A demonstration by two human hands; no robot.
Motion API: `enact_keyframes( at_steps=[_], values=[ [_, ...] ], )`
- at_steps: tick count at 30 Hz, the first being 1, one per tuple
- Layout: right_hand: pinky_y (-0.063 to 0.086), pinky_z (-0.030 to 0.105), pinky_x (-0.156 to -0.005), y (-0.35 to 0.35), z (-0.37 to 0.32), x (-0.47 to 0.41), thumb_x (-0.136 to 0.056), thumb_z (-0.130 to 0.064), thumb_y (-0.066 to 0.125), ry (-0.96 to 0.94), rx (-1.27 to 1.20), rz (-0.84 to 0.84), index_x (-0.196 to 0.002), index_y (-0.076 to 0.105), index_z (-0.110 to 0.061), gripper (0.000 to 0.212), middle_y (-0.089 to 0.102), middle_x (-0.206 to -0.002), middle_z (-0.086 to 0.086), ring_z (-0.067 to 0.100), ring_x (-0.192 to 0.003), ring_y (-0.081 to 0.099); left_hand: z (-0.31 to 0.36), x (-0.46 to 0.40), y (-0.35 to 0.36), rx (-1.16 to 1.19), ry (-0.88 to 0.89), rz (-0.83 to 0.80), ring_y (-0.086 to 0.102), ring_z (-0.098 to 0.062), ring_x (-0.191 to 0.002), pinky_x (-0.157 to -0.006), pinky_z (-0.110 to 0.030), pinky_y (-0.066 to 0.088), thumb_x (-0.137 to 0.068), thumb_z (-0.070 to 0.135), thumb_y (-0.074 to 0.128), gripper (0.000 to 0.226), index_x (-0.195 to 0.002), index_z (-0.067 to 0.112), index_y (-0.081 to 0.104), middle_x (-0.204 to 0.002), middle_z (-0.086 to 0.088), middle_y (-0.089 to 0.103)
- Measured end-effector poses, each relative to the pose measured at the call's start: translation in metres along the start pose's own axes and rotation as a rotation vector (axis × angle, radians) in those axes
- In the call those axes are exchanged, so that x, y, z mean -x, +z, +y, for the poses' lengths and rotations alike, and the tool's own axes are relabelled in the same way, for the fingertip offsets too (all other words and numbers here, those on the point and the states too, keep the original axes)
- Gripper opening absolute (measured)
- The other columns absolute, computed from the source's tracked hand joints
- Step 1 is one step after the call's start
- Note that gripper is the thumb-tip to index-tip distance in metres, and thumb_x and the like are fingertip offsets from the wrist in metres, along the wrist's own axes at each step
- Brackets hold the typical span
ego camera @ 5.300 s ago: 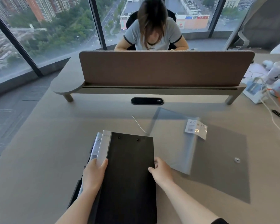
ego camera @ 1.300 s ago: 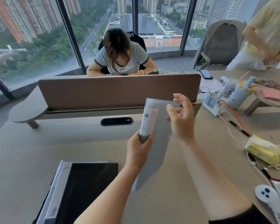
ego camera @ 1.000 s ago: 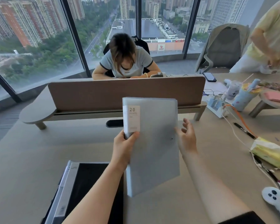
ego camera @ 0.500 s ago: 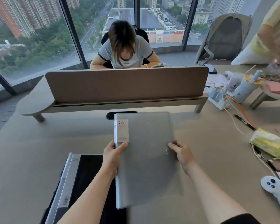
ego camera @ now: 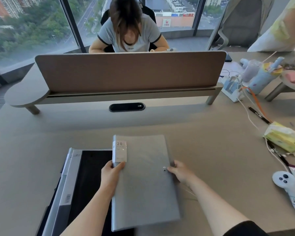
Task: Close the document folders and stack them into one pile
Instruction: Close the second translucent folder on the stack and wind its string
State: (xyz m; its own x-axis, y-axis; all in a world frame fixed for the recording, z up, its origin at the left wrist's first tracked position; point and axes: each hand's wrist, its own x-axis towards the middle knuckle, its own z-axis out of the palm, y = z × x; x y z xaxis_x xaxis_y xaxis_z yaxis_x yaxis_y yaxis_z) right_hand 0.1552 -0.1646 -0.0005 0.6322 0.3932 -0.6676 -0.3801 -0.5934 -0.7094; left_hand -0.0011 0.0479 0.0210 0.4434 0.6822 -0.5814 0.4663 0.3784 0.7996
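From your head camera, you have the grey folder closed and lying flat in front of you, its left edge overlapping the right part of the black folder that tops the pile at your left. Your left hand pinches the grey folder at its spine edge, thumb on top just below the white label marked "20". Your right hand grips the opposite edge, fingers curled around it beside the small snap button. Whether the grey folder rests fully on the desk or hangs slightly above it is hard to tell from this angle. To your right on the desk lie a white controller and a yellow tissue pack, well apart from the folders. Beyond the brown divider panel, a person sits with head bowed.
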Motion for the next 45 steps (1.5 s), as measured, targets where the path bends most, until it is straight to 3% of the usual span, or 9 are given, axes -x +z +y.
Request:
enact_keyframes(
  at_steps=[5,8,14,19,24,29,36,41,45],
  values=[
    [0.050,0.037,-0.084,0.010,0.020,-0.014,-0.090,-0.019,0.062,0.006,0.122,0.031,-0.086,0.063,-0.016,0.004,0.071,-0.096,0.004,0.025,-0.092,0.066,-0.005,0.000,0.003,-0.228,0.064,0.055,0.071,-0.028,-0.092,-0.083,-0.047,0.060,-0.089,0.023,0.070,0.014,-0.099,0.014,0.064,-0.098,-0.007,0.071],
    [0.052,0.042,-0.092,0.012,0.038,-0.029,-0.084,-0.029,0.062,0.045,0.163,0.035,-0.092,0.066,-0.010,0.021,0.073,-0.098,0.005,0.027,-0.096,0.069,-0.009,0.002,0.003,-0.304,0.096,0.084,0.068,-0.020,-0.091,-0.081,-0.040,0.057,-0.090,0.026,0.071,0.020,-0.106,0.021,0.060,-0.098,0.001,0.069],
    [0.030,0.032,-0.056,0.014,0.010,-0.002,-0.094,-0.029,0.053,0.038,0.414,0.151,-0.068,0.039,-0.018,0.032,0.048,-0.069,-0.001,0.020,-0.065,0.046,-0.018,0.001,0.003,-0.505,0.135,0.080,0.065,-0.019,-0.092,-0.081,-0.042,0.059,-0.086,0.033,0.074,0.023,-0.101,0.026,0.056,-0.105,0.002,0.061],
    [0.037,0.034,-0.068,0.012,0.010,0.001,-0.093,-0.038,0.048,0.067,0.575,0.154,-0.069,0.039,-0.021,0.031,0.055,-0.082,0.003,0.028,-0.085,0.058,-0.024,-0.001,0.008,-0.675,0.174,0.105,0.056,-0.025,-0.108,-0.077,-0.038,0.052,-0.087,0.032,0.071,0.035,-0.116,0.022,0.055,-0.113,-0.001,0.051],
    [0.041,0.035,-0.074,0.013,0.006,0.004,-0.095,-0.041,0.044,0.063,0.681,0.162,-0.085,0.050,-0.018,0.026,0.063,-0.098,0.009,0.031,-0.099,0.061,-0.026,0.006,0.019,-1.047,0.357,0.131,0.041,-0.028,-0.132,-0.103,-0.036,0.039,-0.089,0.028,0.065,0.064,-0.149,0.022,0.044,-0.148,-0.003,0.044],
    [0.044,0.036,-0.078,0.012,0.006,0.003,-0.096,-0.042,0.043,0.050,0.745,0.179,-0.103,0.060,-0.011,0.037,0.067,-0.110,0.014,0.033,-0.104,0.062,-0.024,0.013,0.044,-1.221,0.484,-0.173,0.011,-0.023,-0.159,-0.126,-0.039,0.014,-0.091,0.043,0.061,0.074,-0.157,0.032,0.032,-0.172,0.003,0.016],
    [0.048,0.036,-0.086,0.007,0.000,0.005,-0.095,-0.040,0.044,0.049,0.886,0.173,-0.111,0.064,-0.005,0.043,0.067,-0.118,0.018,0.035,-0.111,0.062,-0.032,0.009,0.076,-1.420,0.511,-0.420,-0.008,-0.025,-0.161,-0.130,-0.044,-0.004,-0.090,0.058,0.058,0.085,-0.162,0.037,0.017,-0.174,0.001,-0.004],
    [0.048,0.030,-0.079,-0.009,-0.009,0.008,-0.086,-0.017,0.049,0.210,1.081,0.034,-0.108,0.068,-0.005,0.031,0.070,-0.113,0.014,0.031,-0.106,0.066,-0.041,0.003,0.075,-1.506,0.507,-0.422,-0.011,-0.026,-0.160,-0.129,-0.046,-0.006,-0.088,0.061,0.059,0.090,-0.162,0.040,0.012,-0.174,0.001,-0.010],
    [0.041,0.025,-0.062,-0.015,-0.023,0.005,-0.085,-0.015,0.052,0.287,1.040,-0.074,-0.089,0.068,-0.007,0.018,0.062,-0.078,0.010,0.030,-0.085,0.061,-0.042,0.003,0.077,-1.508,0.505,-0.429,-0.012,-0.027,-0.160,-0.130,-0.047,-0.006,-0.088,0.061,0.060,0.091,-0.162,0.041,0.011,-0.173,0.001,-0.012]
  ],
)
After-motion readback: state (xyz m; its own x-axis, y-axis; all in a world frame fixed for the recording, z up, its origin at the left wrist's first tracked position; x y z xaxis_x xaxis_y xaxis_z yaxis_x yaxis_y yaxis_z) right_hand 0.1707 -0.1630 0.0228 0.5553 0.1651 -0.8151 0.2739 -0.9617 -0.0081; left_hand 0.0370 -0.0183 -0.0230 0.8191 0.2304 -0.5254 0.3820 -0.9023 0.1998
